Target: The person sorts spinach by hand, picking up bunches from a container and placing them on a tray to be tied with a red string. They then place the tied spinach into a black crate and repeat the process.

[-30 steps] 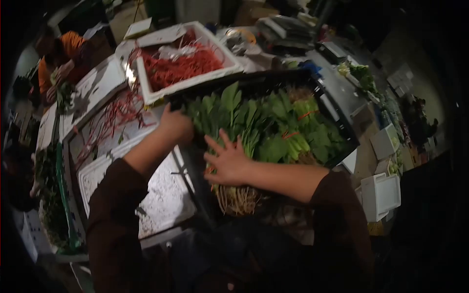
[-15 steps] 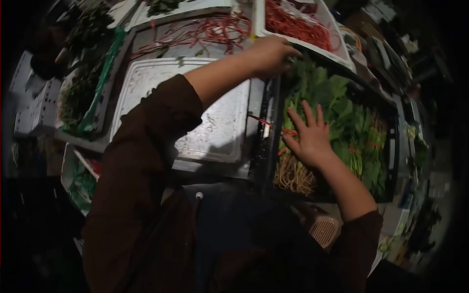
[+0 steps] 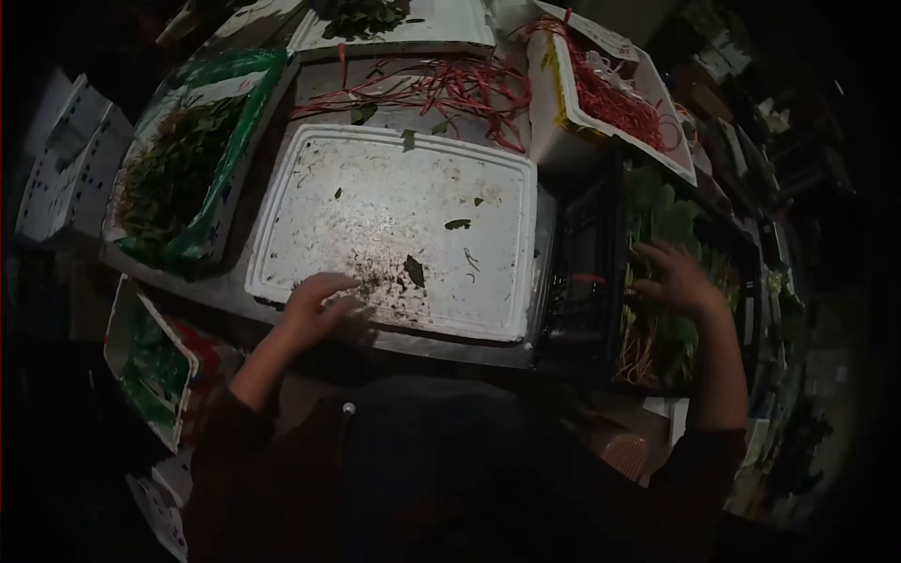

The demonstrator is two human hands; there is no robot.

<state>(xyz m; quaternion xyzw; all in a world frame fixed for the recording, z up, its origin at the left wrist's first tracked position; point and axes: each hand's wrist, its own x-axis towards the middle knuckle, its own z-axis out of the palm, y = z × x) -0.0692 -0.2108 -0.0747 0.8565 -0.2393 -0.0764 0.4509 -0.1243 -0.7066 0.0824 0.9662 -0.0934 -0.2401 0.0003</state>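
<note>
Dim, cluttered workroom, nearly black around the edges, with a grey metal desk (image 3: 263, 178) across the middle. At the centre of the desk, a white foam lid (image 3: 366, 216), lying flat, specked with dirt and leaf scraps (image 3: 414, 271), thickest toward six o'clock. At three o'clock, just beside the lid, a black crate (image 3: 577, 328) with slatted sides and, inside, bunched leafy greens (image 3: 671, 220), leaves toward twelve and pale roots (image 3: 638, 361) toward six. On the crate's side facing the lid, a short red strip (image 3: 589, 278).

Left hand (image 3: 316, 307) at seven o'clock, over the near edge of the lid, fingers loosely bent and grasp wide; impossible to tell whether touching the lid. Right hand (image 3: 681, 283) at three o'clock, over the leafy greens in the crate, fingers spread and hooked, grasp wide; too dark to tell whether touching the leaves.

At one o'clock, a white foam box (image 3: 558, 113), tilted in view and heaped with red string (image 3: 615, 103). At twelve o'clock, loose red strands (image 3: 460, 89) tangled across the desk; beyond them, a white board (image 3: 441, 28) with dark leaves (image 3: 361, 17) on top. At ten o'clock, a box lined with green plastic (image 3: 225, 188), holding more greens (image 3: 178, 159).
</note>
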